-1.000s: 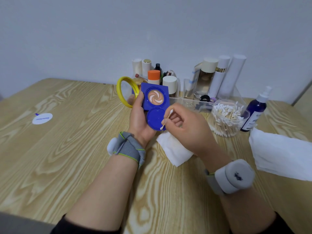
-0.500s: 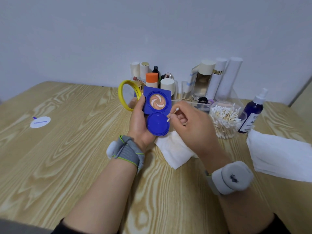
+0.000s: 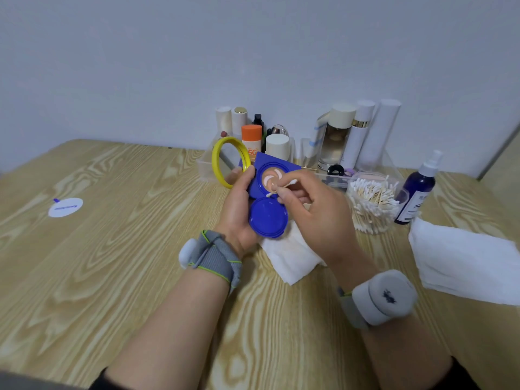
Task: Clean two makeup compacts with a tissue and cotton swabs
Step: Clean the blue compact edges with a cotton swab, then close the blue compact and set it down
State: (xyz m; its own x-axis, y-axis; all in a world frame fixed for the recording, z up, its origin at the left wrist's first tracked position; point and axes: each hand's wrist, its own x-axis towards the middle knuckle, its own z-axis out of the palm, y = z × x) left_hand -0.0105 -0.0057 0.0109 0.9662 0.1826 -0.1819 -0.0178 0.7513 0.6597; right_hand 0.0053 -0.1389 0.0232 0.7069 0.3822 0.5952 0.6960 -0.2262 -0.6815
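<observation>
My left hand (image 3: pixel 237 205) grips an open blue compact (image 3: pixel 268 201) above the table; its square part shows a swirled beige pan and its round blue inner lid hangs open toward me. My right hand (image 3: pixel 312 215) pinches a cotton swab (image 3: pixel 282 187), whose lower tip touches the compact at the hinge between pan and lid. A used, stained tissue (image 3: pixel 292 254) lies on the table under both hands. A yellow-rimmed round compact mirror (image 3: pixel 229 164) stands just behind my left fingers.
A clear jar of cotton swabs (image 3: pixel 372 204) and a blue spray bottle (image 3: pixel 417 192) stand to the right. A stack of white tissues (image 3: pixel 464 263) lies at the right edge. Cosmetic bottles in a clear organiser (image 3: pixel 337 142) line the wall. A round white sticker (image 3: pixel 65 207) lies at left.
My right hand turned the swab and moved its tip from the round lid's edge up to the hinge by the pan. The view shifted slightly.
</observation>
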